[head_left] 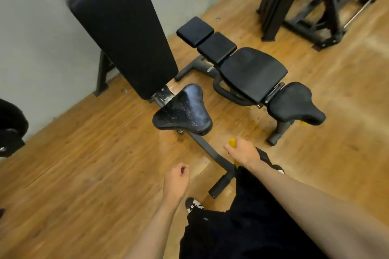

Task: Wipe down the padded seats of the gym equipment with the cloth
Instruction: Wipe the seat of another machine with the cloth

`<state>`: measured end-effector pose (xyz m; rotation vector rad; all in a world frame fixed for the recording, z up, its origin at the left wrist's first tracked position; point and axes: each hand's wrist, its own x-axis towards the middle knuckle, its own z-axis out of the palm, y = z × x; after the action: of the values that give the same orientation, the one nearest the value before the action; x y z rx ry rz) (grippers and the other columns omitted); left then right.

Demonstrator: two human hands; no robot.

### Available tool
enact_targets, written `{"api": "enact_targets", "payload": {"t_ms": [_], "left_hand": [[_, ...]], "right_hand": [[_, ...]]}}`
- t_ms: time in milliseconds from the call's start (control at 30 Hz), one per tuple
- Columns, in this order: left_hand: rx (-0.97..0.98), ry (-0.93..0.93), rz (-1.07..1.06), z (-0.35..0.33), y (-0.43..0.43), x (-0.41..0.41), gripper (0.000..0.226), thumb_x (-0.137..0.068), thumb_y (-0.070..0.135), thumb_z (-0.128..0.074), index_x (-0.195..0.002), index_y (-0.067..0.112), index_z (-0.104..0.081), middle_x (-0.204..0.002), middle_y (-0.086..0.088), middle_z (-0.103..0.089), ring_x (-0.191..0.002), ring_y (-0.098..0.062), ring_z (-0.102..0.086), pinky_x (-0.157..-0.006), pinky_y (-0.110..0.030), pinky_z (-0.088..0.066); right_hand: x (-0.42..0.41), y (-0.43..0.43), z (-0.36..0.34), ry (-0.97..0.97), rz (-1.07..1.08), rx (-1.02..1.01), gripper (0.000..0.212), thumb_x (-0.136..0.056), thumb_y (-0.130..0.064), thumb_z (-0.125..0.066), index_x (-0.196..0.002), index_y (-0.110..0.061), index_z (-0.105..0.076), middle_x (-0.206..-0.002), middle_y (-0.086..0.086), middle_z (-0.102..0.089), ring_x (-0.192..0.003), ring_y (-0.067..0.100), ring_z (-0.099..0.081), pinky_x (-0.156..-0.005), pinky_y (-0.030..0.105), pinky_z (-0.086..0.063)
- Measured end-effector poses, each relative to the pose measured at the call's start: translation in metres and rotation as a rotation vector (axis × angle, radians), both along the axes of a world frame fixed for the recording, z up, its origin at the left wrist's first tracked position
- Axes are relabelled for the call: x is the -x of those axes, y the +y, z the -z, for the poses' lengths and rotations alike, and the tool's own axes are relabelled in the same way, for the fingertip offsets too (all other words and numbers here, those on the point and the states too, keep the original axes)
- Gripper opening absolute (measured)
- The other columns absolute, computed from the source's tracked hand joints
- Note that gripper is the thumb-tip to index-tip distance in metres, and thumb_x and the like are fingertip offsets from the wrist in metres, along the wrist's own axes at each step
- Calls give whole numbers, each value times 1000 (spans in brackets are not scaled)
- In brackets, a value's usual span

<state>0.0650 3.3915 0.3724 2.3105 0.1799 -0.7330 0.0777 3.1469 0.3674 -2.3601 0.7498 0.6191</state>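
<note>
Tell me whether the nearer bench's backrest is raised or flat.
Raised: the backrest tilts steeply up behind its seat, toward the wall.

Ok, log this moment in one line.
left hand: curled, empty | right hand: grips yellow item | near seat: speckled, untouched
</note>
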Motion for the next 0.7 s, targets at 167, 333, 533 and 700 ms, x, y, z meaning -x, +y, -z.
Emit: {"api": "enact_targets", "payload": {"t_ms": [167,333,533,700], "left_hand": [[-10,-43,59,-4,4,-36,22,-105,29,-48,-100,23,-69,-87,5,-67,-72,-11,-62,-62,-25,-44],[-5,-37,125,15,-13,-71,24,-105,33,-47,-96,23,-67,-89,6,-64,-76,-10,-60,-71,-32,-50],[-4,-71,10,48,-43,-135,23,-105,33,-48,-98,23,-67,-94,8,-62,-81,-8,-59,-71,-29,-47],[-22,-121,-121,101,-77,-209,20,-104,34,-52,-109,21,-66,-107,4,-61,-95,-15,-61,-82,-32,-49]], "right_hand": [[-34,21,-13,-77,11,44,40,-88,-58,-53,-89,-19,-47,-81,0,-57,-75,28,-54,-61,37,-43],[-67,19,-2,-126,63,6,42,-88,-61,-53,-89,-19,-48,-81,0,-58,-74,25,-56,-61,37,-43],[-135,-10,44,-68,37,-75,43,-93,-54,-44,-100,-13,-54,-96,8,-67,-89,30,-61,-79,42,-51],[-233,-42,97,-17,-82,-109,30,-102,-34,-31,-106,-10,-48,-104,17,-61,-88,31,-50,-78,39,-38]]}}
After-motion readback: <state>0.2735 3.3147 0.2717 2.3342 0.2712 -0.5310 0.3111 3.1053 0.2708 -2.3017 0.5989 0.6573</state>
